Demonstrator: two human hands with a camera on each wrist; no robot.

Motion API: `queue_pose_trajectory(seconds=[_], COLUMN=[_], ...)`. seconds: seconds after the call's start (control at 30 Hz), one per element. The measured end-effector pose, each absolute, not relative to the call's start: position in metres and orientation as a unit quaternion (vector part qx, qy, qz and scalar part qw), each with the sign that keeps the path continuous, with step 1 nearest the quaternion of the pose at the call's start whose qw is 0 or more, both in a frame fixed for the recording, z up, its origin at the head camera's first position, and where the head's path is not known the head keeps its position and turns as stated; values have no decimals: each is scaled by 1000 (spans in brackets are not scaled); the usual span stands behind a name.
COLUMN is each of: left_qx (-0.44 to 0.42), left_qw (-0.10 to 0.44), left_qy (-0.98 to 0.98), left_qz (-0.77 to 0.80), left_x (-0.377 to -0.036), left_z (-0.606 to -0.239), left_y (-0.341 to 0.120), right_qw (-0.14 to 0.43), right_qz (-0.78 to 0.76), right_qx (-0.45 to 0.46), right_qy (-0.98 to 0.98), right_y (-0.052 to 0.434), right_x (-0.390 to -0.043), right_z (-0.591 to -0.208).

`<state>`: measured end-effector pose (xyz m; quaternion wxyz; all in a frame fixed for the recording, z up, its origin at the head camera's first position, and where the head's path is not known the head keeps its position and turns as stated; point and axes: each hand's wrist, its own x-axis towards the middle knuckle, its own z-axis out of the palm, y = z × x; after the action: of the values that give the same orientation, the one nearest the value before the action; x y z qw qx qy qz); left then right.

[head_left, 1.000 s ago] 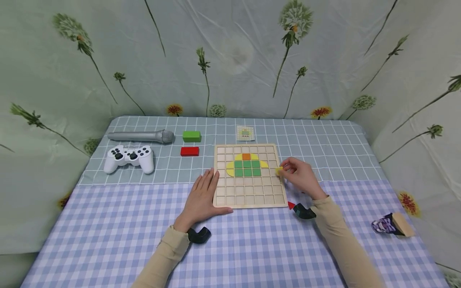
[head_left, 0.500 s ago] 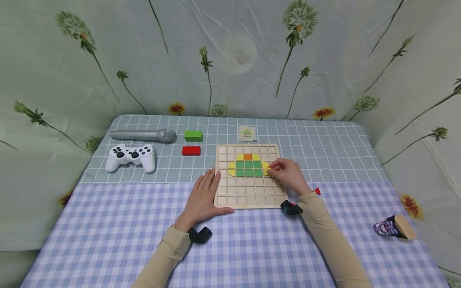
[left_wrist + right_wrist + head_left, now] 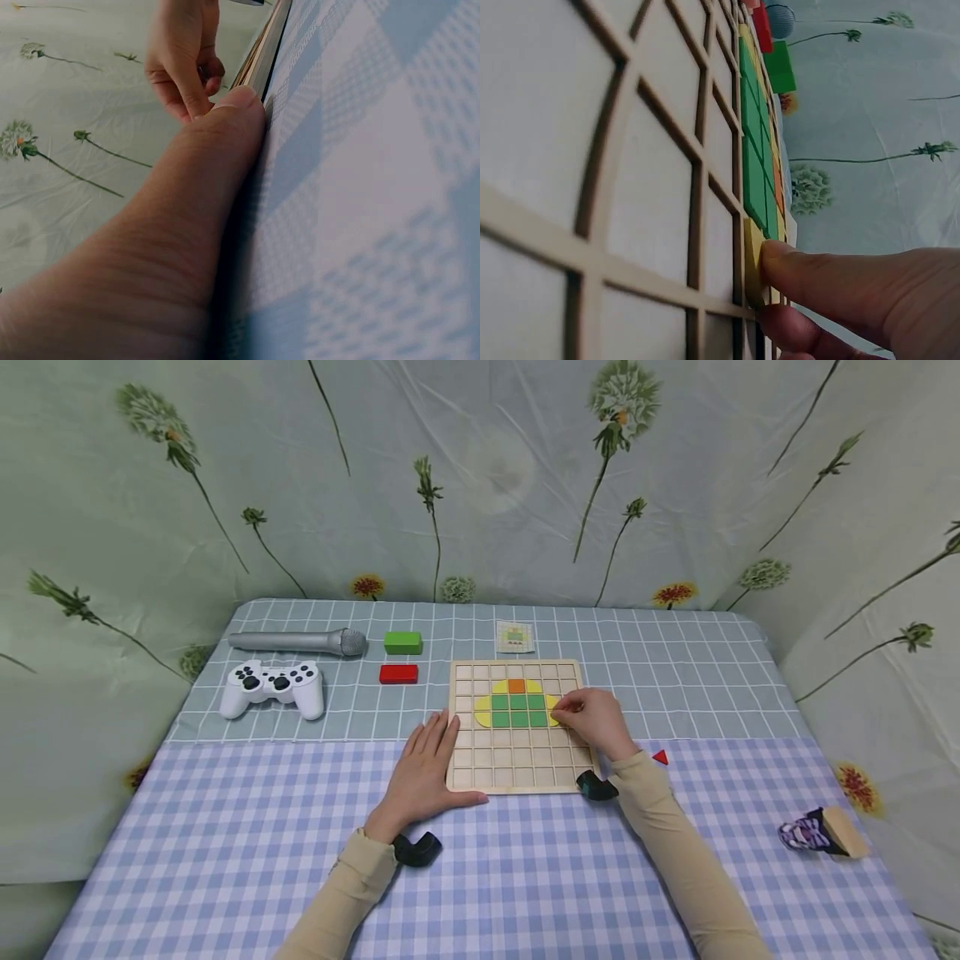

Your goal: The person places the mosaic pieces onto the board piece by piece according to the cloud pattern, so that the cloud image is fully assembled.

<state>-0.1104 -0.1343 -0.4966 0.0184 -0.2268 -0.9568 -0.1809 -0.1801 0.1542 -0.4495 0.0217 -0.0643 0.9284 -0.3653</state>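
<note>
A wooden grid board (image 3: pixel 504 758) lies mid-table with green tiles (image 3: pixel 519 719), an orange tile (image 3: pixel 517 686) and rounded yellow tiles (image 3: pixel 482 712) set in its cells. My left hand (image 3: pixel 420 774) rests at the board's left edge, fingers straight, thumb along the near edge. At the right end of the green rows, my right hand (image 3: pixel 597 720) pinches a yellow tile (image 3: pixel 753 259) between thumb and finger. In the right wrist view this tile sits at a cell beside the green ones; whether it lies fully flat is hard to tell.
A small red triangle (image 3: pixel 661 757) lies right of the board. Behind the board is a pattern card (image 3: pixel 514 637). To the left are a green block (image 3: pixel 402 643), a red block (image 3: pixel 398 674), a microphone (image 3: pixel 296 642) and a white game controller (image 3: pixel 272 688). A figured object (image 3: pixel 821 833) lies far right.
My right hand has moved left from the board's right edge, bringing the yellow tile to the cell beside the green tiles. The red triangle has come into fuller view. My left hand stays put.
</note>
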Motion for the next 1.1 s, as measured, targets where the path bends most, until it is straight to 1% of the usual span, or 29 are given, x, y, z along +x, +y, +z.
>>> queue_pose_trajectory(seconds=[0.2, 0.33, 0.5, 0.7, 0.97, 1.1], left_qx=[-227, -228, -231, -227, -227, -230], left_qw=[14, 14, 15, 8, 8, 16], left_qy=[-956, -956, -955, -957, -957, -955], left_qz=[-184, -186, -184, -183, -183, -188], left_x=[-110, -109, -110, -111, -111, -111], left_z=[-496, -496, -497, -496, -496, -497], left_y=[-132, -132, -131, -132, -134, -134], right_qw=[24, 17, 21, 34, 74, 72], right_qz=[-369, -372, -382, -367, -343, -331], right_qx=[-54, -63, -64, -68, -115, -139], right_qy=[928, 926, 922, 927, 929, 930], right_y=[157, 165, 187, 217, 239, 240], right_x=[-177, -172, -160, -138, -111, -100], right_z=[-452, -450, -446, -443, -450, -452])
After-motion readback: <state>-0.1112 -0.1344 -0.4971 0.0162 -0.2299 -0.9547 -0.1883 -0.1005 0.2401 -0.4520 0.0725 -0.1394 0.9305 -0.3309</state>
